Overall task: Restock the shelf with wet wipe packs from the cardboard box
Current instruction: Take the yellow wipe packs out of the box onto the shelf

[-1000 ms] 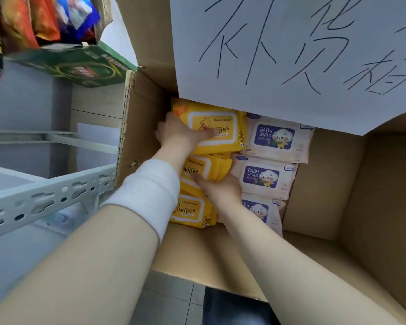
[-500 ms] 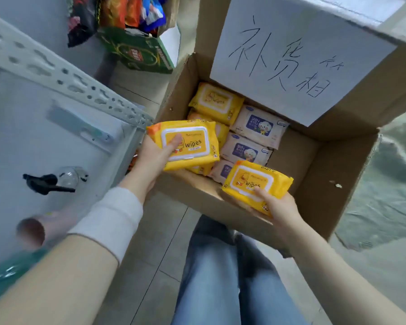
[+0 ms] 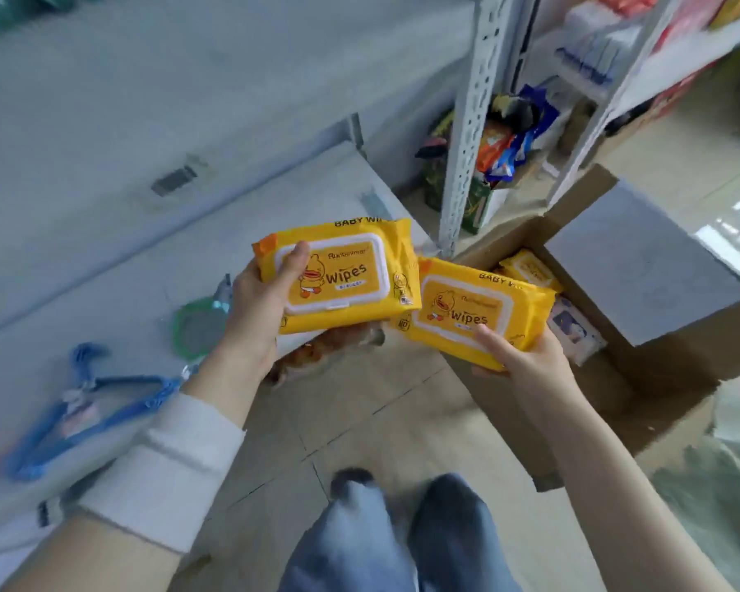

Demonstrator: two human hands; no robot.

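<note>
My left hand grips a yellow wipes pack, my right hand a second pack (thumbs on top), mid-frame; cardboard box at right.

Both arms stretched forward, hands close side by side, left a little higher in frame. Then left hand: thumb across top of pack, fingers hidden beneath; white band round forearm. Then right hand: thumb on second pack, fingers hidden beneath; forearm bare.
</note>
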